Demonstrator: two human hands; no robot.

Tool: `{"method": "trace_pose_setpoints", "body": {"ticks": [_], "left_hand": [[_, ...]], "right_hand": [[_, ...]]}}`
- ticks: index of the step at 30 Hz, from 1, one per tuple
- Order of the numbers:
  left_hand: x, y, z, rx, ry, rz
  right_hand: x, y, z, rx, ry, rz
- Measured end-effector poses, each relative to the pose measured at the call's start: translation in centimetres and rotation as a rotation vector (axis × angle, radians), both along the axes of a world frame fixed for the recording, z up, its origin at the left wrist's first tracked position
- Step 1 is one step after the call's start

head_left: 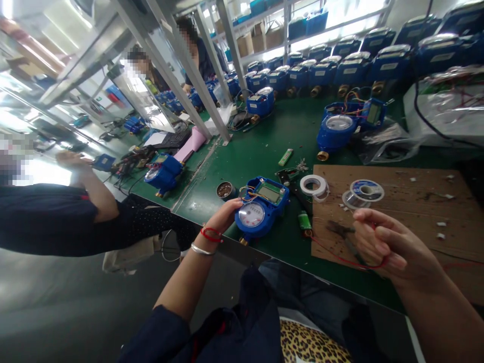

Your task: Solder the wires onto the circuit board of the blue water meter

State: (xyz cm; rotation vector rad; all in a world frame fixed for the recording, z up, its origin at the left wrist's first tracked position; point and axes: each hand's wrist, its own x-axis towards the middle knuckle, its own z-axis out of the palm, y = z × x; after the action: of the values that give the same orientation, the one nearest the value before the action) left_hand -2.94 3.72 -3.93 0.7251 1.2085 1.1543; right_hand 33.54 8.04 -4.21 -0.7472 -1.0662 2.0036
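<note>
My left hand grips the left side of a blue water meter, its fingers partly hidden behind the casing. The meter's round dial faces up, and its raised box shows a green circuit board with a display and loose coloured wires. Over the cardboard, my right hand is closed, thumb and fingers pressed together. A red wire runs into its lower fingers from a green battery lying beside the meter. Dark-jawed cutters lie on the cardboard, partly hidden under this hand.
A solder spool and a white tape roll lie on or beside the cardboard sheet. A small pot stands left of the meter. Another opened meter sits behind, before rows of meters. A co-worker's arm reaches in at left.
</note>
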Motion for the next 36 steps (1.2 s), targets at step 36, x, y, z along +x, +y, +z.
{"method": "trace_pose_setpoints", "body": {"ticks": [36], "left_hand": [[-4.4,3.5,0.0,0.038,0.200,-0.170]], "right_hand": [[-0.5,0.7,-0.6,-0.017,0.016,0.093]]}}
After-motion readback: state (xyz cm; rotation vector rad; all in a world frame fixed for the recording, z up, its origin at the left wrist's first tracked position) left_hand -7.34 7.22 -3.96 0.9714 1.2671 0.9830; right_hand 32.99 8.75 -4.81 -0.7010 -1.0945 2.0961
